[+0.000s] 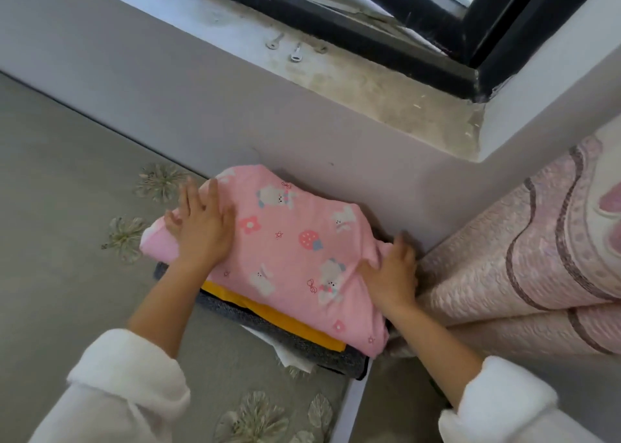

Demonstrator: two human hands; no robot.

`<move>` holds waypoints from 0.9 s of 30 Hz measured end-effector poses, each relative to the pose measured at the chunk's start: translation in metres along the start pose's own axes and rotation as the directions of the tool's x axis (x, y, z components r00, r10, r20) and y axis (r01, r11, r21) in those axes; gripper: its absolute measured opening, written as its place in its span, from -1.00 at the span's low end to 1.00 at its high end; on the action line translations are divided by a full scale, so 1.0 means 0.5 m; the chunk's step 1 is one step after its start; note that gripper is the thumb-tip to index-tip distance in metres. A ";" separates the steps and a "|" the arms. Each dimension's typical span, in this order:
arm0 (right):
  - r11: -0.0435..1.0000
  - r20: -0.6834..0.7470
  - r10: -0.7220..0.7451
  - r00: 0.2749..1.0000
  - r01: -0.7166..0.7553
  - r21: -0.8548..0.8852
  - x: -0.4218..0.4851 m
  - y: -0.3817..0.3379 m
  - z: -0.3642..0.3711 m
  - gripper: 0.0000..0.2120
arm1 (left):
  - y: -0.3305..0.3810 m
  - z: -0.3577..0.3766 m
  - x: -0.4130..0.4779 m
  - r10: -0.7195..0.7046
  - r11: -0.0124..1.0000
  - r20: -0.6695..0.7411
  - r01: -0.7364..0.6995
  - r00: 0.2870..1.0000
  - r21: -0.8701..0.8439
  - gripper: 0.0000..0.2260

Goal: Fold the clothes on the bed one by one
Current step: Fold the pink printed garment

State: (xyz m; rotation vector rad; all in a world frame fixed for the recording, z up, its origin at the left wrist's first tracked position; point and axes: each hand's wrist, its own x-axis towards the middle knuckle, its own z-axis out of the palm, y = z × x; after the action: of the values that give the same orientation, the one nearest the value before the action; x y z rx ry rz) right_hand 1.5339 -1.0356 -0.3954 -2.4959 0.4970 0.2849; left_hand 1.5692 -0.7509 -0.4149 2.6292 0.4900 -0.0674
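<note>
On the grey flowered bed (pixel 67 207), the left hand (pixel 201 230) lies flat, fingers spread, on the left end of the folded pink garment (pixel 289 251). The garment tops a stack with a yellow piece (pixel 285 321) and a dark grey piece (pixel 302 345). The right hand (pixel 391 278) presses flat on its right end, just beside a pink quilt (pixel 504 257).

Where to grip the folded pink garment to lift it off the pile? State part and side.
Probably grip its two short ends, one per hand, from left and right. The pink garment lies flat across the pile, the wall blocks the far side, and the left hand and right hand sit at those ends.
</note>
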 end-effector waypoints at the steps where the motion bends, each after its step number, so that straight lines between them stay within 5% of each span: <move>1: 0.985 -0.043 -0.152 0.987 0.148 -0.084 -0.006 -0.010 0.001 -0.27 | 0.007 0.003 -0.011 0.071 0.997 -0.033 -0.072 0.997 -0.007 -0.52; 3: 0.864 0.022 -0.475 0.880 0.471 -0.180 -0.014 -0.028 0.012 -0.31 | 0.021 0.014 -0.032 0.183 0.983 -0.011 -0.183 0.983 -0.001 -0.48; 6: 0.709 0.298 -0.601 0.742 0.667 -0.231 -0.014 -0.030 0.048 -0.37 | 0.019 0.049 -0.042 0.173 0.983 0.112 -0.178 0.979 0.040 -0.41; 13: 0.676 0.417 -0.482 0.770 0.630 -0.382 0.009 0.018 0.131 -0.41 | -0.018 0.147 -0.022 0.157 0.984 0.155 -0.167 0.975 0.053 -0.38; 27: 0.707 0.491 -0.403 0.773 0.603 -0.369 0.031 0.020 0.156 -0.38 | -0.018 0.180 -0.010 0.138 0.982 0.199 -0.160 0.970 0.099 -0.38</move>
State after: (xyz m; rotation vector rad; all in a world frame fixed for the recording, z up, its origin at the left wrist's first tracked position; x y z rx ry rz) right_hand 1.5364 -1.0029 -0.4686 -2.8467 -0.5219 0.7286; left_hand 1.5644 -0.7858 -0.4984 2.7269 0.2274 -0.3052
